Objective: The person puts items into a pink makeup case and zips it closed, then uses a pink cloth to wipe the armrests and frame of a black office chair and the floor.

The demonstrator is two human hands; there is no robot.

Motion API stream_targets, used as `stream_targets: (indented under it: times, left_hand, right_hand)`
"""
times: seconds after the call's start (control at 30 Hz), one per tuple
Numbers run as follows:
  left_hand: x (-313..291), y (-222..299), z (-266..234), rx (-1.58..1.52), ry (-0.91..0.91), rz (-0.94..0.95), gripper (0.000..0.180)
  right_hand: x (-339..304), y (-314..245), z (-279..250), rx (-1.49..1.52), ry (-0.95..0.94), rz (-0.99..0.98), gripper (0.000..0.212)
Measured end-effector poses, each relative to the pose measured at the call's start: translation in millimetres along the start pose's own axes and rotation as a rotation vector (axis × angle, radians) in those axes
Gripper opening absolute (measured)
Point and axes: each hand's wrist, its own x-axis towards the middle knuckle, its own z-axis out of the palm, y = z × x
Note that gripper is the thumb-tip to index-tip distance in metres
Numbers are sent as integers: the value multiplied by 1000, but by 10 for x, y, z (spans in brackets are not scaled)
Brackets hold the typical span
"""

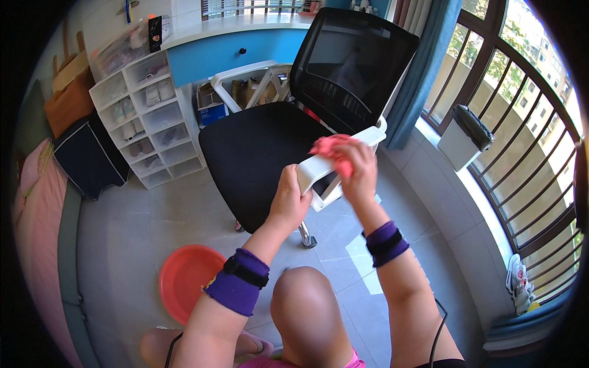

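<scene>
A black office chair (264, 153) with a mesh back (353, 67) and white armrests stands in front of me, its seat turned to the left. My left hand (291, 197) grips the front end of the near white armrest (314, 170). In my right hand (359, 168) a bunched red cloth (333, 148) is pressed on top of that same armrest. The fingers of the right hand are slightly blurred. On the floor to the left, partly behind my left forearm, sits a red plastic basin (187, 279).
Behind the chair is a blue-fronted desk (215, 56). Clear stacked shoe boxes (150, 116) stand at the left, beside a dark fabric box (92, 156). A white bin (460, 144) rests on the window ledge at right. A pink-covered bed (46, 245) lines the left side.
</scene>
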Motion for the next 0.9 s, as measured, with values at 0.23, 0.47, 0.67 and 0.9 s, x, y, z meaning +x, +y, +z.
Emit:
stream_targets:
  times: [0.23, 0.47, 0.67, 0.9]
  left_hand:
    - [-49, -57, -202, -55, 9, -73, 41]
    - [-62, -232, -403, -140, -187, -91, 43]
    - [-85, -99, -474, -109, -34, -92, 40]
    - [-93, -157, -478, -96, -23, -93, 42]
  right_hand:
    - [108, -229, 164, -89, -5, 84, 22]
    - [-145, -942, 314, 144, -108, -218, 34]
    - [-198, -91, 243, -57, 33, -7, 43]
    - [-472, 697, 1, -85, 435, 399, 37]
